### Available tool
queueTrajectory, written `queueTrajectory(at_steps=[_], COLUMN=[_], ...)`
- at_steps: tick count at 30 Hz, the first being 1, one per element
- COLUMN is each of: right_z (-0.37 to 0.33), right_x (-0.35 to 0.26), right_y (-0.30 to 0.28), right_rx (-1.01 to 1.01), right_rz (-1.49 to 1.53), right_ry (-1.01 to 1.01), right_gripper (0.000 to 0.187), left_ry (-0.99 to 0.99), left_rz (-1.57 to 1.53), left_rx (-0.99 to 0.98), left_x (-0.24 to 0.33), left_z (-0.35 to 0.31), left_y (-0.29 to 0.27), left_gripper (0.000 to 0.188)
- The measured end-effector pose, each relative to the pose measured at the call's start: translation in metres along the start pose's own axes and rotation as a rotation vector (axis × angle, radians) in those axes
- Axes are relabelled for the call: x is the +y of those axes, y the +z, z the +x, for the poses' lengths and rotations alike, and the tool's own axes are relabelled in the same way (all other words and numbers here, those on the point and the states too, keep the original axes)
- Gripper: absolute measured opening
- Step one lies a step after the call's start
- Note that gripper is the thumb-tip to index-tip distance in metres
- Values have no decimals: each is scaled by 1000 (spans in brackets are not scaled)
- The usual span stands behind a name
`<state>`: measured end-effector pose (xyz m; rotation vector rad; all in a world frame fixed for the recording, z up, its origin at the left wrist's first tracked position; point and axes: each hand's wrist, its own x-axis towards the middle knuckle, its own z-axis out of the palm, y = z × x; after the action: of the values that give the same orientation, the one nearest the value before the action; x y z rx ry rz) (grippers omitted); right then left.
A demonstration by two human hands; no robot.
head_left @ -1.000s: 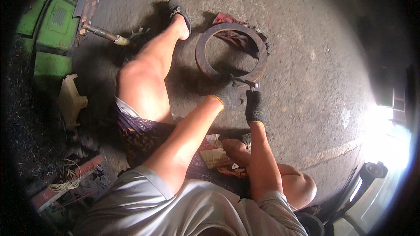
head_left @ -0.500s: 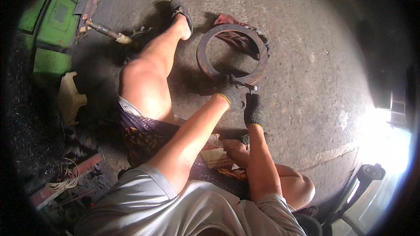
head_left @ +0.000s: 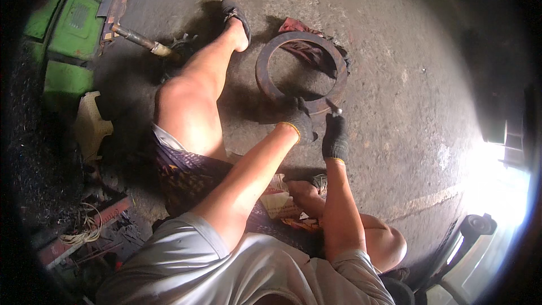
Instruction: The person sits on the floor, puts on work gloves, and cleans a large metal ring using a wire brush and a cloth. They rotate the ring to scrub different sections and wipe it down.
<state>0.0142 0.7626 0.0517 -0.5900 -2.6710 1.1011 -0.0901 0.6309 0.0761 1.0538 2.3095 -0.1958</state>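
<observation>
left hand (head_left: pixel 301 126) gloved, grip curled onto near rim of metal ring (head_left: pixel 265 73) | ring flat on floor (head_left: pixel 406 79), just ahead of both hands, red rag (head_left: pixel 299 28) under far edge | right hand (head_left: pixel 335 138) gloved, grip closed around small tool (head_left: pixel 333 107), tip at ring's near-right rim

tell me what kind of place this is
Probably a rough repair workshop. The person sits on a stained concrete floor, gloved hands at a rusty metal ring, with green machine panels and scrap nearby.
</observation>
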Motion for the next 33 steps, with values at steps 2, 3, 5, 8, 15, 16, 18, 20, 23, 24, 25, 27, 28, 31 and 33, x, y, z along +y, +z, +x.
queueTrajectory(at_steps=[2, 3, 5, 8, 15, 16, 18, 20, 23, 24, 25, 27, 28, 31, 33], right_z=[4, 7, 12, 15, 18, 18, 18, 16, 10, 9, 7, 6, 6, 8, 9], right_x=[1, 0, 0, 2, -1, -3, -5, -7, -3, -1, 1, 4, 5, 7, 8], right_y=[0, 1, 4, 5, 5, 4, 0, -1, -2, -1, 1, 5, 6, 11, 12], right_rx=[-99, -91, -21, -156, -242, -277, -367, -249, -315, -364, -337, -266, -265, -307, -300], right_rz=[-32, -40, 171, -59, -141, -178, -261, -212, -225, -244, -291, -408, -384, -301, -160], right_ry=[226, 233, 215, 158, 101, 123, 189, 71, 57, 55, 13, -95, -101, -19, 75], right_gripper=[30, 30, 30, 30, 52, 51, 51, 51, 52, 53, 55, 59, 60, 65, 67], left_ry=[33, 5, -67, -6, -12, -38, -88, -144, -8, 14, 4, 15, 40, 1, -27], left_rz=[-53, -20, 51, 63, 17, -21, -43, -11, -299, -295, -256, -132, -47, -186, -208], left_rx=[-10, -34, -104, -179, -72, 24, 105, 81, -79, -117, -116, -128, -143, -76, -4], left_x=[0, 1, 2, 0, -2, -1, 2, 1, -8, -11, -11, -9, -6, -4, -5], left_z=[-5, -6, -9, -6, 3, 3, 4, 9, 19, 21, 21, 16, 12, 1, -1], left_y=[-11, -16, -23, -27, -14, -9, 2, 9, 9, 6, 2, -7, -12, -19, -16], left_gripper=[102, 102, 104, 102, 100, 99, 97, 95, 110, 107, 104, 97, 93, 88, 88])
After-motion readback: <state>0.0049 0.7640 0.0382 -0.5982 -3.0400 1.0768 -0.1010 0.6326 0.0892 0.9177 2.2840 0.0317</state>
